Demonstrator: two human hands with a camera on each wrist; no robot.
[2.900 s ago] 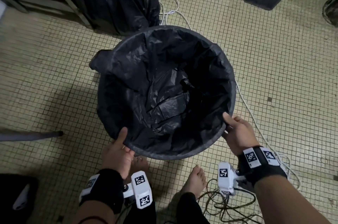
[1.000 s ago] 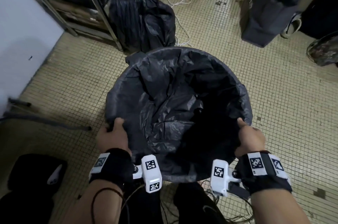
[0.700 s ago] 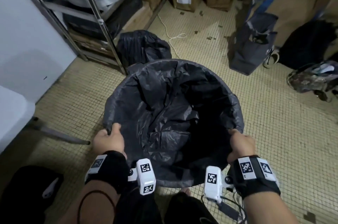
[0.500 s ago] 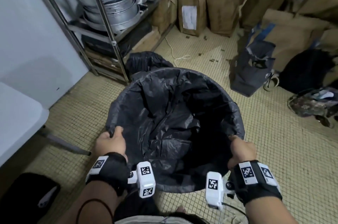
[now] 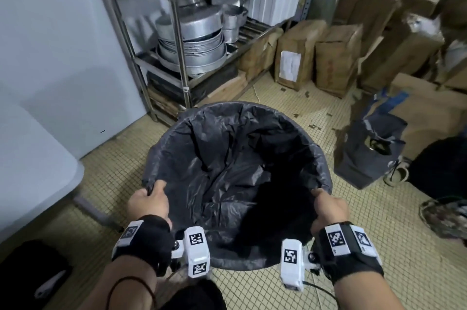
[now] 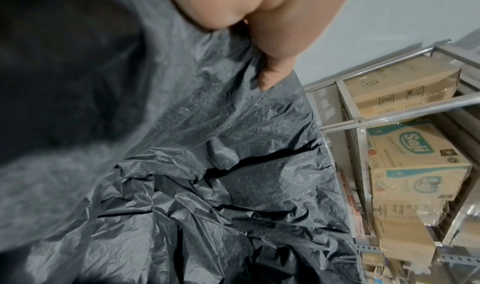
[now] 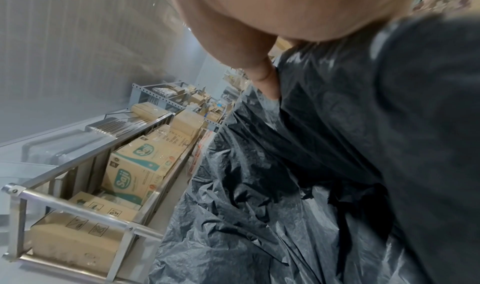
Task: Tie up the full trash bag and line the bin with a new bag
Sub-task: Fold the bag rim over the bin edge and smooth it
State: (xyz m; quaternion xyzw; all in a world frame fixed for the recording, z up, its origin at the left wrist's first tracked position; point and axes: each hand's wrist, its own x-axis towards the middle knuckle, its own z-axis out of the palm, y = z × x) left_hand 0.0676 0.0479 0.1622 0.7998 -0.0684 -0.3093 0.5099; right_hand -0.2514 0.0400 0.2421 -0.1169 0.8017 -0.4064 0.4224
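The lined bin (image 5: 237, 254) is sitting between both hands: the left hand (image 5: 147, 202) and right hand (image 5: 328, 208) are gripping opposite sides of its rim, the black bag's (image 5: 235, 158) mouth lying open ahead of them.

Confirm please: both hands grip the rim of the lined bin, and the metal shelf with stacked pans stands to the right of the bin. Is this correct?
One detail is wrong. The shelf with the pans stands at the left behind the bin, not to its right; the head view shows this. The rest holds: the left hand and the right hand both grip the rim, and the black bag lines the bin.
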